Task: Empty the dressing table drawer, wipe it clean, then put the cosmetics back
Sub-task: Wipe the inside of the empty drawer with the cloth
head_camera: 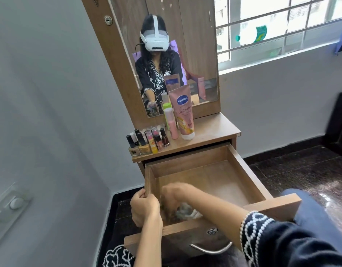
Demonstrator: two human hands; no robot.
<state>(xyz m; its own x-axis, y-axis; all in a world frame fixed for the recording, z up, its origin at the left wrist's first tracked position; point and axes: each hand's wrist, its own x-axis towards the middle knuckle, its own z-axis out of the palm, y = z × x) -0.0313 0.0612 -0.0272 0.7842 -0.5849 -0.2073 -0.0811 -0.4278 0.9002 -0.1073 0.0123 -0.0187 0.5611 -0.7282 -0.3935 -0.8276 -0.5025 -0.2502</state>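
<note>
Head view had the pulled-out light brown wooden drawer [241,171] looking bare inside, left hand [145,206] with its grip curled round the drawer's left wall. Right hand [175,195] was blurry, grip apparently bunched on a crumpled whitish cloth [187,211] in the near-left corner. Nail polish bottles [145,143] and a pink lotion tube [182,112] stood on the bench [214,128].
</note>
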